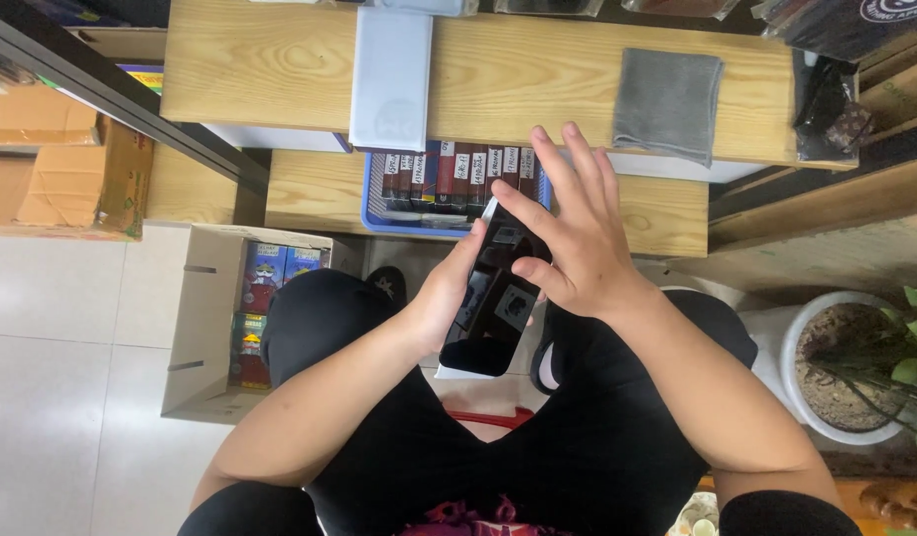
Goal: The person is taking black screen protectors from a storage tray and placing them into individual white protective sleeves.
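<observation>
left hand (449,298) wrapped round black phone (493,303) edge | right hand (568,243) fingers spread, thumb on screen (covers phone's top) | blue tray (374,213) half hidden

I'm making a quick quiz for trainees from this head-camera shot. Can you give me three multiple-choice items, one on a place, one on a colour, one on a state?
1. Where does the grey cloth lie?
A. on the wooden shelf
B. on the floor
C. in the cardboard box

2. What colour is the basket under the shelf?
A. red
B. blue
C. green

3. How is the dark phone held?
A. lying on the shelf
B. gripped by the left hand, right hand spread over it
C. tucked in the plant pot

Answers:
1 A, the cloth lies flat on the light wood.
2 B, its rim shows blue.
3 B, left fingers wrap its edge while the right hand's fingers fan out above it.
</observation>
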